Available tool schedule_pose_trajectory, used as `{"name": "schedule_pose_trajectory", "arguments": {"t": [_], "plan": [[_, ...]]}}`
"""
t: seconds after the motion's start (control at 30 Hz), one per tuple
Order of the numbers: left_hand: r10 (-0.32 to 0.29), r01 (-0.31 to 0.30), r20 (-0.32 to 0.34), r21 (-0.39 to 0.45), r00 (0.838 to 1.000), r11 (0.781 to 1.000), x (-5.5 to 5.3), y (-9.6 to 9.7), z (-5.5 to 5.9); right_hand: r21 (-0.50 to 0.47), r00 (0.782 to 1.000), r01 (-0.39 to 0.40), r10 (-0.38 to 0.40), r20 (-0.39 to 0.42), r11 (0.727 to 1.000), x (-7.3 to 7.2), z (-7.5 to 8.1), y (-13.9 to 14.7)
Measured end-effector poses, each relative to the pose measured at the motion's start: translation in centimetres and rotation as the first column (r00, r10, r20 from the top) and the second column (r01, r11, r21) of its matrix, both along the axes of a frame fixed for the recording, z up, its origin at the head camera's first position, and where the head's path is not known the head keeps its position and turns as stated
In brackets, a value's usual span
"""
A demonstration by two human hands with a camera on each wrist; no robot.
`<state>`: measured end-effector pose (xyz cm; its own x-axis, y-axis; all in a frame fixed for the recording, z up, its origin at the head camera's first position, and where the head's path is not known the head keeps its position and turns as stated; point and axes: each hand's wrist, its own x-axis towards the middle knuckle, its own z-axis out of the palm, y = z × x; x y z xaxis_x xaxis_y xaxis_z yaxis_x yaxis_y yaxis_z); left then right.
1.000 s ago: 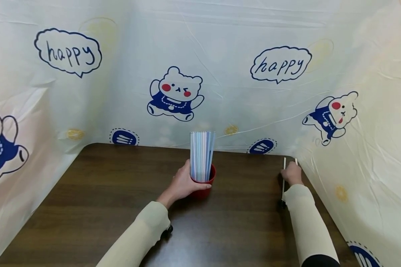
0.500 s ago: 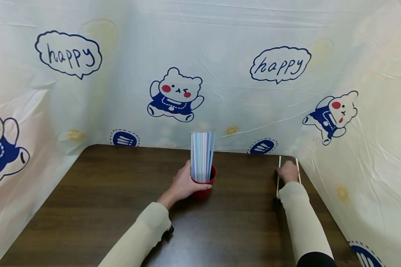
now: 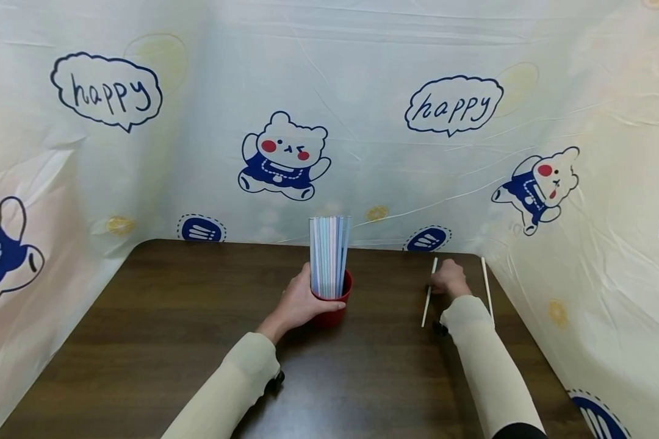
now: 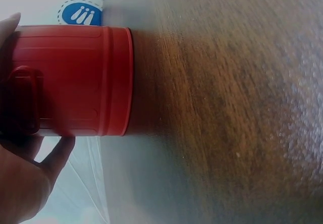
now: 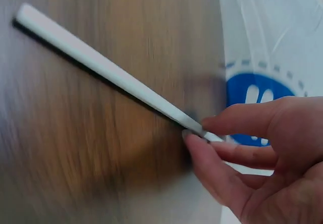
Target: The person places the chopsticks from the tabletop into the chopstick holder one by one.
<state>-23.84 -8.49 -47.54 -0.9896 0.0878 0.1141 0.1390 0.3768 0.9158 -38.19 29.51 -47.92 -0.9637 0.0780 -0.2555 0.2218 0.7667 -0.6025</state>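
In the head view my left hand [image 3: 296,303] grips a red cup [image 3: 331,319] near the middle of the table. Upright in it stands a tight bunch of pale blue, white and pinkish straws [image 3: 328,256]. The left wrist view shows the cup's ribbed side [image 4: 70,82], with fingers around it. At the right, my right hand [image 3: 449,278] pinches a thin white straw [image 3: 425,308] between thumb and fingertips. Close up in the right wrist view, that white straw [image 5: 101,65] slants over the wood. Another white straw [image 3: 487,286] lies farther right, partly hidden by my sleeve.
The dark brown wooden table [image 3: 170,341] has a rounded back edge. A pale printed curtain [image 3: 362,91] with bears and "happy" bubbles rises behind it and along both sides. Between the cup and my right hand is bare wood.
My right hand has moved left from the far right corner, carrying one white straw away from the other, which stays at the right edge. The left hand and cup have barely moved.
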Motion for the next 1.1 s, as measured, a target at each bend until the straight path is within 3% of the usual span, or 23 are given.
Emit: {"name": "schedule_pose_trajectory", "arguments": {"t": [0.13,0.3,0.47,0.53,0.7,0.93,1.1], "plan": [[0.001,-0.001,0.008,0.004,1.000,1.000,0.0,-0.1,-0.1,-0.168,0.999,0.019,-0.014,0.031,0.986,0.8,0.2,-1.9],[0.003,-0.003,0.017,0.007,1.000,1.000,0.0,-0.1,-0.4,-0.305,0.998,0.042,-0.025,0.060,0.951,1.7,0.4,-3.4],[-0.010,0.010,0.026,0.005,1.000,1.000,0.1,0.0,-0.6,-0.410,1.000,-0.019,0.022,0.001,0.912,2.3,0.7,-4.6],[-0.012,0.012,0.027,0.008,1.000,1.000,0.1,0.1,-0.7,-0.466,0.998,-0.057,0.041,-0.044,0.883,2.4,1.3,-5.3],[0.005,-0.005,0.021,-0.002,1.000,1.000,0.0,0.1,-0.5,-0.581,0.983,-0.149,0.058,-0.172,0.800,3.0,4.2,-7.1],[0.015,-0.015,-0.008,-0.025,1.000,1.000,-0.2,0.0,-0.3,-0.636,0.934,-0.256,0.016,-0.357,0.728,4.8,9.2,-9.8],[0.017,-0.017,-0.008,-0.014,1.000,1.000,-0.2,-0.1,-0.2,-0.699,0.888,-0.339,-0.031,-0.459,0.629,6.1,11.3,-12.0]]}}
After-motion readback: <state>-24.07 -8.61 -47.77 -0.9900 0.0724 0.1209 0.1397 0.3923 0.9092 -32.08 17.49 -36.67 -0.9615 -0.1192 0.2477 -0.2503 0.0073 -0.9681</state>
